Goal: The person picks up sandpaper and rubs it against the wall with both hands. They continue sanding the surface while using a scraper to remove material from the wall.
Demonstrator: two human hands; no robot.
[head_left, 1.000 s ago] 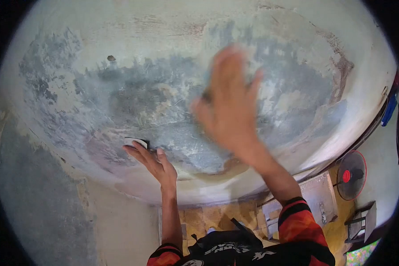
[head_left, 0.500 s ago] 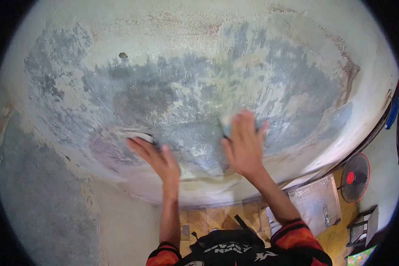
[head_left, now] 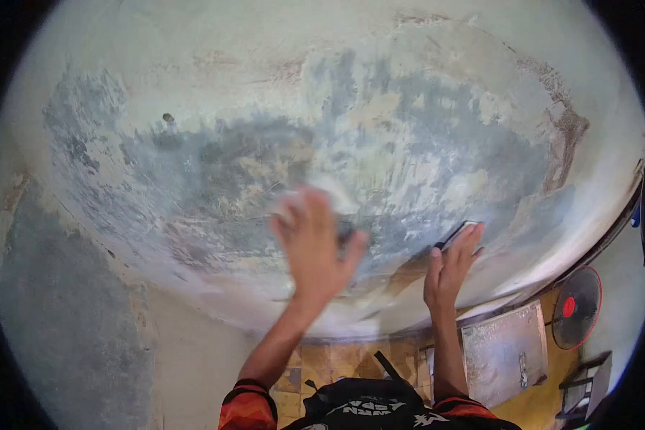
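My left hand (head_left: 315,247), blurred, presses a pale flat pad (head_left: 335,192) against the patchy grey and white wall (head_left: 265,161). Its fingers spread over the pad and its thumb is apart. To the right and slightly lower, my right hand (head_left: 451,269) holds a thin pad (head_left: 457,233) with a dark edge against the same wall, its fingers hiding most of it. Bare grey areas and rough white patches surround both hands.
A small dark hole (head_left: 168,117) marks the upper left of the wall. At the lower right are a worn whitish panel (head_left: 505,347), a fan with a red hub (head_left: 568,308) and a dark piece of furniture (head_left: 584,387). Yellowish floor tiles (head_left: 290,401) show below.
Both hands have moved right across the wall with their pads. The left is now near the middle and the right is lower than before. The view has shifted slightly.
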